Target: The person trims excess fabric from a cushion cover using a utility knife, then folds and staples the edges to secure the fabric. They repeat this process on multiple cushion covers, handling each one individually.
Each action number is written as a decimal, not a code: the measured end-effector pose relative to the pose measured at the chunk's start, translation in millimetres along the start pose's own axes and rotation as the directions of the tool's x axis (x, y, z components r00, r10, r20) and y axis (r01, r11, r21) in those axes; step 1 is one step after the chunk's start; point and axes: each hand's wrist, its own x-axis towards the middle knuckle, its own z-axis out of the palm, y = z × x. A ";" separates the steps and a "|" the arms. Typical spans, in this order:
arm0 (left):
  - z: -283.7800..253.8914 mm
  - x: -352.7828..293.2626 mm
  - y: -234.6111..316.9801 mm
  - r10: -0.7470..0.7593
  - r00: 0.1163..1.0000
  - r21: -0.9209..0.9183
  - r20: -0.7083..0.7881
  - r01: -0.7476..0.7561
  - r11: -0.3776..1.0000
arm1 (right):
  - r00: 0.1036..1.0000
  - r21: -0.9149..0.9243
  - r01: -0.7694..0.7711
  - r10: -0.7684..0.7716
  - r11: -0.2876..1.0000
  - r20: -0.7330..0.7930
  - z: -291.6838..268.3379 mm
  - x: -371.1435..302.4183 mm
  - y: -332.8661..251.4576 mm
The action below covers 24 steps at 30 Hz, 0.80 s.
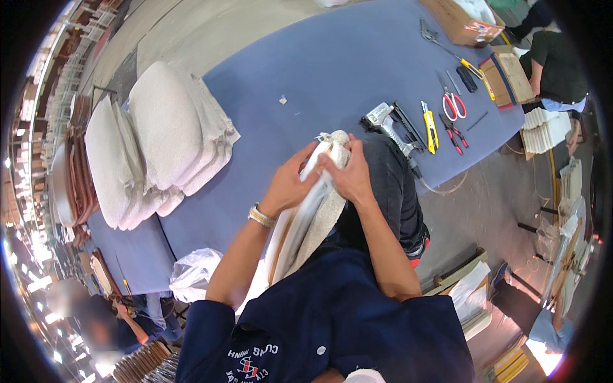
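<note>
A padded panel, seemingly a chair seat, stands on edge against my body, with white padding, a brown board edge and off-white fabric along its side. My left hand is closed on its left edge near the far end. Opposite, my right hand pinches the fabric around the same end, thumb toward the left hand. The fabric bunches up at the far tip. Just right of my hands, a pneumatic staple gun lies on the blue table beside my dark-trousered leg. The panel's lower end is hidden by my shirt.
Stacks of off-white fabric-covered pads sit at the left. A yellow utility knife, red-handled scissors and pliers lie at the right. Cardboard boxes stand at the far right, near another person. A hose trails off the staple gun.
</note>
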 end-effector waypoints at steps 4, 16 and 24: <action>8.5 6.0 5.0 0.111 0.993 0.176 -0.038 -0.103 0.979 | 0.999 -0.076 0.002 0.001 0.997 0.032 -3.8 3.4 -4.3; -10.9 67.4 17.2 0.018 0.992 0.220 0.124 -0.045 0.975 | 0.983 -0.129 0.037 -0.013 0.991 0.182 -16.0 48.3 -1.3; -1.2 87.6 19.1 -0.135 0.990 0.404 -0.030 0.136 0.904 | 0.970 -0.202 0.130 -0.083 0.971 0.227 -14.0 68.3 -2.4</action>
